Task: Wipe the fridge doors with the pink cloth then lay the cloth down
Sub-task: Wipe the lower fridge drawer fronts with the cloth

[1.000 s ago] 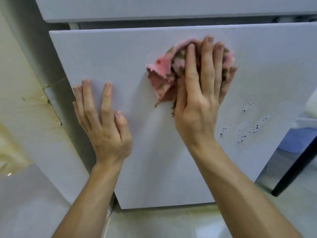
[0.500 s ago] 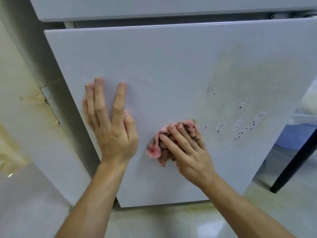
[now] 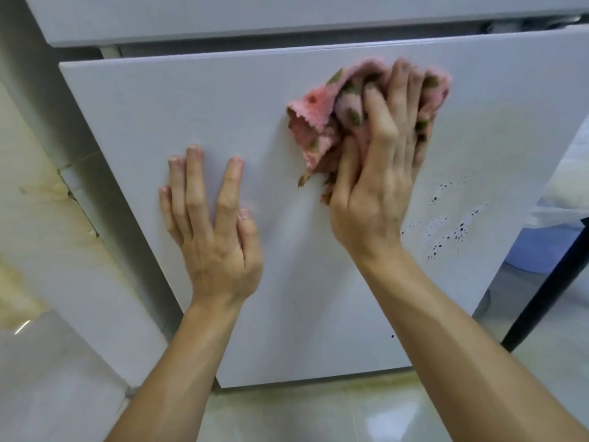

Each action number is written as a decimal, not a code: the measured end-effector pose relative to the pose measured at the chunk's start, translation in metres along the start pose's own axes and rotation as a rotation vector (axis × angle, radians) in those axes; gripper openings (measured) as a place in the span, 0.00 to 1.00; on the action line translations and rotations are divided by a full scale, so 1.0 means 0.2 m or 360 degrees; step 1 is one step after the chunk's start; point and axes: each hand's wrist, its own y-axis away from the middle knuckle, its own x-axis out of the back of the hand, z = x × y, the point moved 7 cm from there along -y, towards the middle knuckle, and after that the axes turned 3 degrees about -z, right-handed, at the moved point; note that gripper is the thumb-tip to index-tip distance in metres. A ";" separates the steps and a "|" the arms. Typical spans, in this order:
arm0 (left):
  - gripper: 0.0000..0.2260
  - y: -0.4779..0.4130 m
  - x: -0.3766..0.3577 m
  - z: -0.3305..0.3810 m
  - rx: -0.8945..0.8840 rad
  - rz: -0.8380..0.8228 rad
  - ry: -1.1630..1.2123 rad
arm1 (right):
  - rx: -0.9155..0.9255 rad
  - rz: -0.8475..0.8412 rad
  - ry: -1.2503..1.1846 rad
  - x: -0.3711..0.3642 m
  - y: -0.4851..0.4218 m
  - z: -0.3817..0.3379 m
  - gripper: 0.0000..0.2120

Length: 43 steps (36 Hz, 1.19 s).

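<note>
The white lower fridge door (image 3: 153,122) fills the middle of the view, and the upper door (image 3: 223,17) runs across the top. My right hand (image 3: 376,186) grips the bunched pink cloth (image 3: 318,122), which has olive spots, and presses it against the upper right part of the lower door. One corner of the cloth hangs out to the left of my fingers. My left hand (image 3: 213,237) lies flat on the door's middle left, fingers spread and straight.
Black specks (image 3: 446,228) mark the door below and right of my right hand. A black slanted leg (image 3: 548,282) and a blue object (image 3: 522,256) stand right of the fridge. A stained cream wall (image 3: 32,202) is on the left, pale floor tiles (image 3: 318,409) below.
My right hand has swept the cloth from the door's lower middle up to its upper right. The left hand has stayed flat on the door.
</note>
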 end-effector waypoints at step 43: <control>0.30 0.04 -0.12 0.28 -0.0034 -0.0088 0.0085 | 0.0418 -0.0721 0.0464 0.11 0.63 0.37 0.28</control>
